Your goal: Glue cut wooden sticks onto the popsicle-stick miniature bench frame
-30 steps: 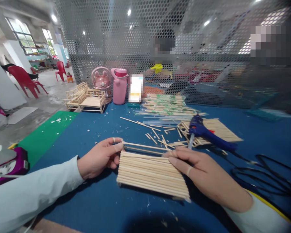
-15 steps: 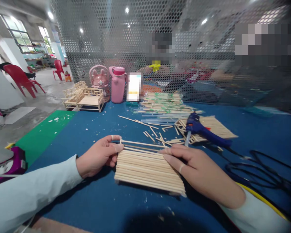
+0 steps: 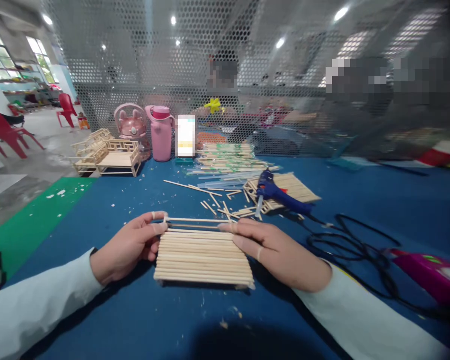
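1. Left hand (image 3: 125, 247): thumb and forefinger are pinched together in a grip on the left end of a thin pale stick (image 3: 195, 220), with the other fingers curled against the left edge of the panel (image 3: 204, 257)
2. Right hand (image 3: 277, 252): lies palm down, fingers stretched leftward; the fingertips press on the stick's right end and the panel's far right corner. This grip is a flat press, not a closed pinch
3. The stick lies along the far edge of the panel, just beside its last slat
4. The panel is a flat rectangle of round, light wooden sticks set side by side, lying on the blue felt-like tabletop (image 3: 135, 310) between both hands
5. Both forearms wear pale long sleeves and come in from the near edge
6. Beyond the hands lie short loose offcuts (image 3: 213, 200), then a blue glue gun (image 3: 277, 195) resting on a second stick panel (image 3: 288, 187), its black cord (image 3: 352, 245) looping to the right
7. Farther back is a pile of long sticks (image 3: 228, 157), a pink bottle (image 3: 161, 132), a pink rounded jug (image 3: 129, 125) and small stick-built furniture (image 3: 108, 155)
8. A metal mesh (image 3: 135, 60) with round holes stands behind the tabletop; people beyond it are blurred
9. A magenta object (image 3: 431, 272) sits at the right
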Action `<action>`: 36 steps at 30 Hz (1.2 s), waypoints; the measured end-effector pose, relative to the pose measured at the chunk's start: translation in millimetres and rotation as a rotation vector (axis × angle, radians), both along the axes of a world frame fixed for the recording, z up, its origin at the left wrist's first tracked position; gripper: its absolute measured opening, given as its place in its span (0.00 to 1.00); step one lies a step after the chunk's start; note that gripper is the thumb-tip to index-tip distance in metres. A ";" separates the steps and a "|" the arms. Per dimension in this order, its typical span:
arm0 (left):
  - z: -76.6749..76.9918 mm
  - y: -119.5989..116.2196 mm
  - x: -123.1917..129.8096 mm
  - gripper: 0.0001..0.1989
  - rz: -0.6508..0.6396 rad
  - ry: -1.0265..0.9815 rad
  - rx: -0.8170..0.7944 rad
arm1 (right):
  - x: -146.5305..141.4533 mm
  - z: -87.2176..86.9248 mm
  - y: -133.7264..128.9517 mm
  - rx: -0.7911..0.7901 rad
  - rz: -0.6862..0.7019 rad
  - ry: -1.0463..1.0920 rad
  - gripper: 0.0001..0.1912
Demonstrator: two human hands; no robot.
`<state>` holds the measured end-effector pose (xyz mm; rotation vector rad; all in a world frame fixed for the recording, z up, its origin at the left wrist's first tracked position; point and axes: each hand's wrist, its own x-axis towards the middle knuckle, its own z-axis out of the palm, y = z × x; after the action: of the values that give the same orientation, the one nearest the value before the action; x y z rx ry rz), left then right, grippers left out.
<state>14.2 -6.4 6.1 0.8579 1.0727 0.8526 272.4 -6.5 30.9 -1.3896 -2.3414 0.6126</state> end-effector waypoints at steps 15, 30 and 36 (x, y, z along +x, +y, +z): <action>-0.2 -2.5 -0.9 0.13 -0.013 -0.009 0.000 | 4.5 0.4 -4.8 -0.101 -0.088 0.179 0.16; -0.3 1.7 -5.2 0.08 -0.071 -0.130 -0.043 | 5.0 0.2 -2.7 -0.278 -0.156 0.205 0.21; 1.3 -0.1 -6.4 0.13 -0.052 -0.114 -0.074 | 0.5 3.0 -7.6 -0.543 -0.249 0.354 0.23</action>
<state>7.8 -6.4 7.4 0.7632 0.9729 0.8036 273.0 -14.1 33.9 -1.5926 -1.7552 1.3580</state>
